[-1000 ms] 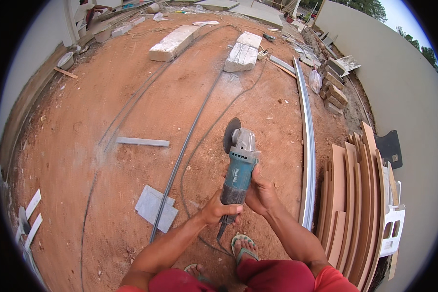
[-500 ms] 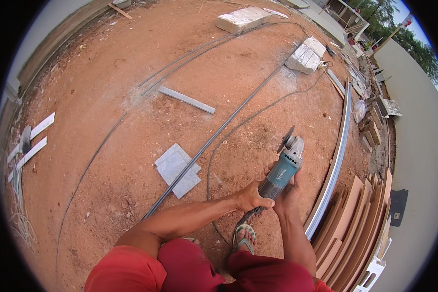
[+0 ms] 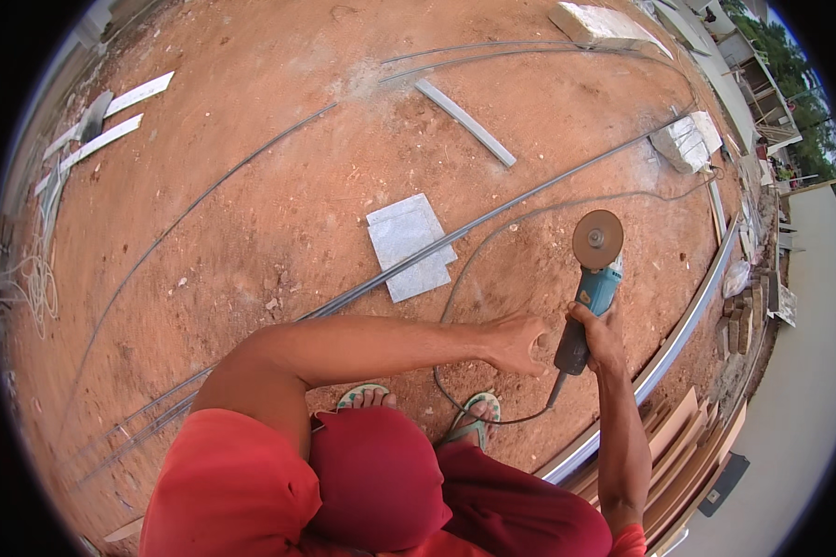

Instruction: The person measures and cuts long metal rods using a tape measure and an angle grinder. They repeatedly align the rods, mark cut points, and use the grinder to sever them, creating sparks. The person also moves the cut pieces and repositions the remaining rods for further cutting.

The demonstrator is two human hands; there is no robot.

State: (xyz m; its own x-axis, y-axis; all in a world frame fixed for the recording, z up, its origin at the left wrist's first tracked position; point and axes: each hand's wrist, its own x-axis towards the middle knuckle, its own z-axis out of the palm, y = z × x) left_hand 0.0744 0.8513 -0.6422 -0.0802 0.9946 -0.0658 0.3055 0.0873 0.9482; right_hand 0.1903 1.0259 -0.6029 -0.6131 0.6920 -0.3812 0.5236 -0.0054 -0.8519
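Note:
My right hand (image 3: 599, 334) grips a teal and dark angle grinder (image 3: 574, 343) by its body, its thumb across the teal housing. The grinder points away from me with its brown cutting disc (image 3: 598, 241) facing up, and its cord runs down from the rear toward my feet. My left hand (image 3: 515, 345) is just left of the grinder, fingers apart and curved, holding nothing. Below my hands are my feet in sandals (image 3: 481, 416). Long metal rods (image 3: 528, 195) lie diagonally on the dirt, crossing pale square slabs (image 3: 407, 232).
A short metal strip (image 3: 464, 121) and loose white strips (image 3: 137, 93) lie on the dirt. Two stone blocks (image 3: 604, 26) (image 3: 680, 141) sit farther off. Metal channels (image 3: 678, 348), stacked boards (image 3: 678, 436), bricks (image 3: 739, 320) and a wall (image 3: 808, 371) are on the right; coiled wire (image 3: 32, 283) at left.
My left hand has let go of the grinder and moved left of it. The grinder has turned so its disc faces up. My view has swung leftward and down, nearer my lap.

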